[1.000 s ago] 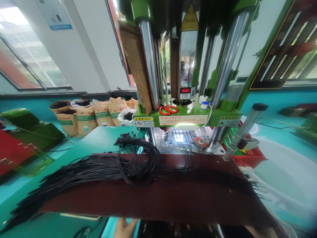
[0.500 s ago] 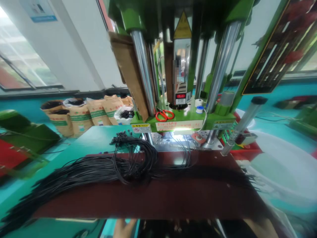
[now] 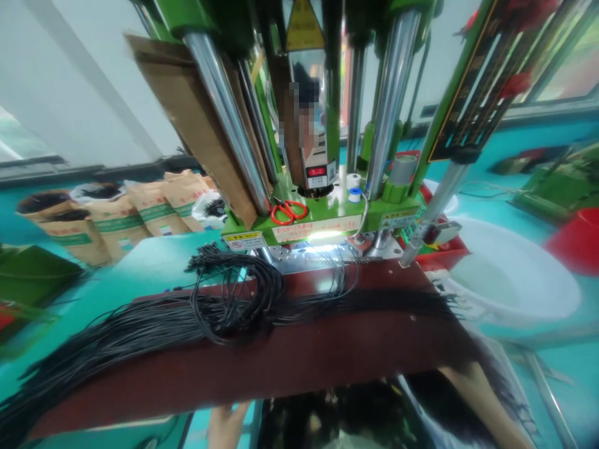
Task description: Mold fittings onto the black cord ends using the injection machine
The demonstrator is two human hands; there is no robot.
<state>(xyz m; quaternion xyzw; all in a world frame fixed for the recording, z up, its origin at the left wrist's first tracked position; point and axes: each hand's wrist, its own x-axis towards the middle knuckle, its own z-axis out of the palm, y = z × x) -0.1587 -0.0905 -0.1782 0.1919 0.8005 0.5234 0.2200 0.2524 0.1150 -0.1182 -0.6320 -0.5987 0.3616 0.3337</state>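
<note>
The person's left hand [image 3: 227, 427] sits at the near edge of a maroon board [image 3: 290, 365], below the frame's middle, with its fingers slightly apart and clamped on nothing that shows, though the bottom of the picture cuts it off. On the right, only the right forearm [image 3: 482, 399] shows, running in under a dark, blurred mass of strands, so the state of those fingers cannot be told. Nearest to both hands are long black cables [image 3: 140, 330] lying across the board in a wide sweep. They fan out past its left end and taper towards its right end, a spread that seems to keep the strands from tangling. A looped coil of cable [image 3: 234, 299] sits near the middle of the far edge, its tipped ends gathered on the teal bench [image 3: 154, 262], perhaps to keep them apart from the long run. Thin strands [image 3: 339, 280] cross that far edge towards the perforated steel platen [image 3: 299, 254] of a green vertical moulding machine [image 3: 318, 215]. Red-handled scissors [image 3: 289, 212] and a small tape reel [image 3: 354, 195] rest on its ledge, within easy reach. The near part of the board offers the most open room, with a white basin [image 3: 510, 268] beyond the right end and paper sacks [image 3: 116, 221] further off to the left.
</note>
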